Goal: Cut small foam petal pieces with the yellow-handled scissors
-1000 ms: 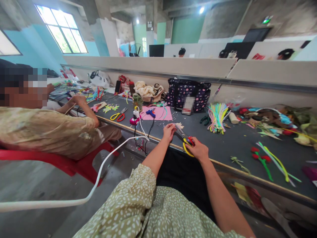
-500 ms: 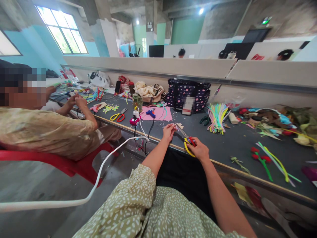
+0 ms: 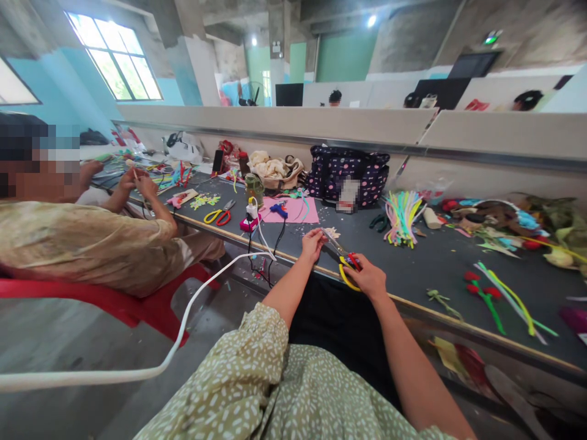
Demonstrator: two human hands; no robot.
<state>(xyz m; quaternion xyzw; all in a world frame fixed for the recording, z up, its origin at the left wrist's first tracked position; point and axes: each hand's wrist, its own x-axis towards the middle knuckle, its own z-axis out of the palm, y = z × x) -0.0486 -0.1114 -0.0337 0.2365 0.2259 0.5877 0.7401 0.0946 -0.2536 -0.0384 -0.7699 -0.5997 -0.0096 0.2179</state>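
Note:
My right hand point(image 3: 370, 276) is closed around the red and yellow handles of a pair of scissors point(image 3: 338, 249). The blades point up and left, their tips right beside my left hand point(image 3: 313, 244). The fingers of that left hand are pinched together; what they hold is too small to make out. Behind the blade tips, a small pile of pale cut pieces point(image 3: 334, 233) lies on the dark table. A pink sheet point(image 3: 302, 209) with a blue glue gun point(image 3: 278, 211) on it lies beyond my left hand.
A bundle of coloured pipe cleaners point(image 3: 403, 217) and dark-handled pliers point(image 3: 378, 222) are to the right. A patterned bag point(image 3: 348, 174) stands behind. Farther left are another pair of scissors point(image 3: 220, 214) and a seated co-worker point(image 3: 92, 238). A white cable point(image 3: 192, 305) crosses at left.
The scissors' blades have shifted slightly, their tips now closer to my left fingers. My hands stay nearly in place. The co-worker's hands have moved a little to the left.

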